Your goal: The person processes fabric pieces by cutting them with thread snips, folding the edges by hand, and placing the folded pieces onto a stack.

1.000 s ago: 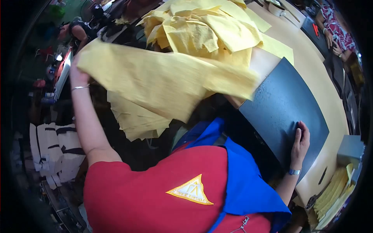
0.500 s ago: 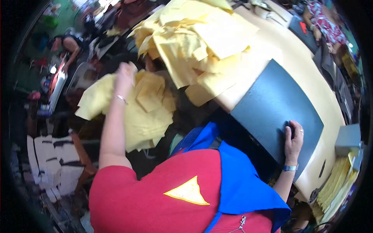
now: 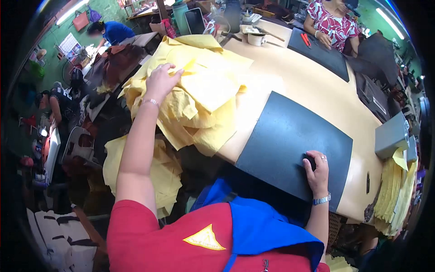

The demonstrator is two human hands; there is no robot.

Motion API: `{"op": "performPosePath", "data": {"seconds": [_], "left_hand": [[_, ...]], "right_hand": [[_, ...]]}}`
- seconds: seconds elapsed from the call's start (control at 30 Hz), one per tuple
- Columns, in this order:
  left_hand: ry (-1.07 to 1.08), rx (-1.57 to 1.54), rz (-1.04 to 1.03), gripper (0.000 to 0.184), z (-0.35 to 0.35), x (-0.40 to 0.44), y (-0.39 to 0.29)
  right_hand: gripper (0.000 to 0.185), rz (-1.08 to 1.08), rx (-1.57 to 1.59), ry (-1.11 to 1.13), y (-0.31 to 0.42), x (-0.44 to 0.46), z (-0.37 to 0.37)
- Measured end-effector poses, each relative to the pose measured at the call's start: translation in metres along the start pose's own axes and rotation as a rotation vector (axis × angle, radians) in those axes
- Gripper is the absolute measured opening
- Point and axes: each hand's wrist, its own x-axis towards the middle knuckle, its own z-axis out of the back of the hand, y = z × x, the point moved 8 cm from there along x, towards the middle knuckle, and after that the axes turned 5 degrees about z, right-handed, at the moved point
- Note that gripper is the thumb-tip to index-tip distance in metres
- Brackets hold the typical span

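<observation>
Left hand [image 3: 163, 85]: lying toward 11 o'clock, fingers curving loosely apart
Yellow sheets [image 3: 213, 86]: heaping beneath it, presumably for easy reach
Right hand [image 3: 319, 174]: resting at 4 o'clock, perhaps steadying the black mat [image 3: 283, 129]; grip: cannot tell

So it's a plain red tee [image 3: 156, 240] with short sleeves, plus a bright blue apron-like flap [image 3: 276, 238] and a thin blue strap [image 3: 230, 262]. There's a triangular patch [image 3: 205, 238], white with a yellow border, lettering too small to read, and a little metal clip [image 3: 266, 264]. Silvery bracelet [image 3: 151, 102] on the left hand's [image 3: 163, 82] wrist; right hand [image 3: 318, 171] gets a ring [image 3: 323, 158] and a metal watch [image 3: 322, 199].
</observation>
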Motion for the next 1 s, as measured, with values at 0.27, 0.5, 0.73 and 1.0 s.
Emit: {"op": "performPosePath", "data": {"seconds": [0.27,0.5,0.73,1.0], "left_hand": [[0.551,0.037,0.329,0.097,-0.081,0.071,0.065],[0.415,0.286,0.133,0.061,-0.093,0.099,0.063],[-0.228,-1.083,-0.038,0.022,-0.013,0.133,-0.032],[0.891,-1.117,-0.743,0.024,-0.084,-0.166,-0.301]], "right_hand": [[0.024,0.000,0.028,-0.014,-0.001,0.001,0.003],[0.022,-0.015,0.054,-0.040,-0.001,0.003,0.004],[0.022,-0.032,0.052,-0.039,-0.001,0.003,0.004],[0.053,-0.326,0.543,-0.322,-0.056,-0.018,0.014]]}}
